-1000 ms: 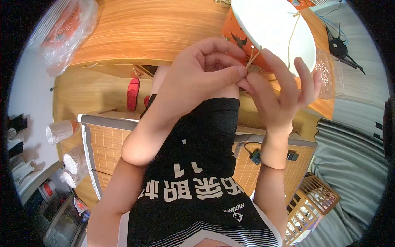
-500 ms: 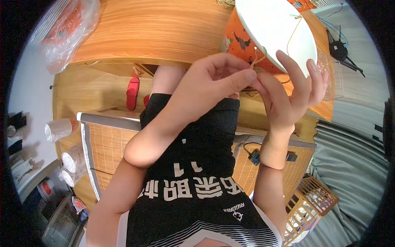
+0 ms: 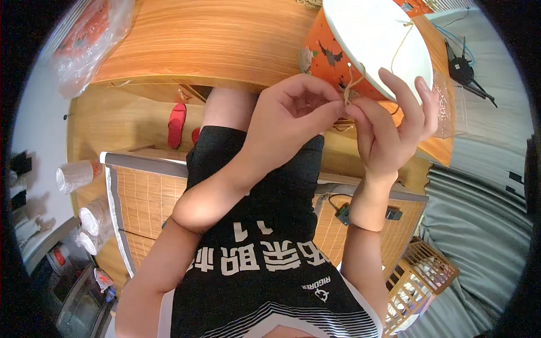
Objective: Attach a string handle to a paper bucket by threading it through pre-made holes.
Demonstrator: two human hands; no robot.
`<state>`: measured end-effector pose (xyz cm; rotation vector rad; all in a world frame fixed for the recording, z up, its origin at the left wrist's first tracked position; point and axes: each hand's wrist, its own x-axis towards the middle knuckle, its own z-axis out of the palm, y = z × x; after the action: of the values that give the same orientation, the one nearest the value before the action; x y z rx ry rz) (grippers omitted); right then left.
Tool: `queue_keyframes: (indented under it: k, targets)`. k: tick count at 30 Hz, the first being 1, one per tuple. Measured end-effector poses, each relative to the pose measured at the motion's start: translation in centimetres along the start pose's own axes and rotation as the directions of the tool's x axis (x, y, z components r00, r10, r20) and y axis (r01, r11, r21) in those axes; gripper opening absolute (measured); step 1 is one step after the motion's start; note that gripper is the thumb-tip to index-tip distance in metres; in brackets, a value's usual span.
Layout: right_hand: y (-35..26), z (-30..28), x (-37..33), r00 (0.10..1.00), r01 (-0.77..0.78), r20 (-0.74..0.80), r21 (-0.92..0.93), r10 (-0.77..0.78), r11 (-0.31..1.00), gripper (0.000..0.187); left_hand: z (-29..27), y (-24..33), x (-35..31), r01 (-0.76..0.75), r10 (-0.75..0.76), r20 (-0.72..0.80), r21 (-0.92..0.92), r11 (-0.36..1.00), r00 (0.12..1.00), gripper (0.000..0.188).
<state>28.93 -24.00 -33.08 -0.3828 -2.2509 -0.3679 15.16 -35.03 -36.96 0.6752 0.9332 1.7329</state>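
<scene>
An orange paper bucket (image 3: 332, 53) with bat prints and a white inside lies tilted on the desk, its mouth toward me. A tan string (image 3: 350, 90) comes out through a hole near its rim, and a longer piece hangs at the far side of the mouth. My left hand (image 3: 301, 110) pinches the string between thumb and fingers just below that hole. Touching it, my right hand (image 3: 389, 121) pinches the same string with thumb and index finger, the other fingers raised apart in front of the rim. The fingertips partly hide the string's end.
The wooden desk (image 3: 214, 45) carries a clear plastic bag with orange contents (image 3: 93, 39) at left. A black router-like device (image 3: 462, 70) sits at the far right. White cup stacks (image 3: 79, 176) stand on the left; a wooden slatted basket (image 3: 420, 281) is at lower right.
Both hands have stayed together at the string, shifting only slightly. A knot or loop of string now shows more clearly above the fingertips. The whole view has moved a little.
</scene>
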Motion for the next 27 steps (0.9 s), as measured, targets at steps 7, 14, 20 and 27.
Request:
queue_keyframes:
  k: [7, 14, 20, 27]
  targets:
    - [-0.4, 0.1, 0.0, 1.0, -0.02, -0.013, 0.02, 0.02, 1.0, 0.02, 1.3, -0.1, -0.3, -0.136, 0.132, -0.054, -0.084, 0.987, 0.99, 0.025]
    - [-0.8, -0.3, 0.2, 0.989, -0.138, 0.054, 0.076, 0.135, 0.987, 0.016, 1.6, -1.4, -0.3, -0.283, 0.332, -0.164, 0.263, 0.922, 0.929, 0.02]
    - [0.0, -0.3, 0.3, 0.989, -0.147, 0.03, -0.007, 0.147, 0.989, 0.015, 0.9, -0.1, -1.0, -0.118, 0.108, -0.11, -0.085, 0.989, 0.988, 0.011]
    - [-0.1, -0.2, 1.6, 0.997, -0.058, -0.057, 0.03, 0.06, 0.998, 0.015, 0.8, -0.6, -0.4, -0.115, 0.117, -0.113, 0.023, 0.993, 0.987, 0.01]
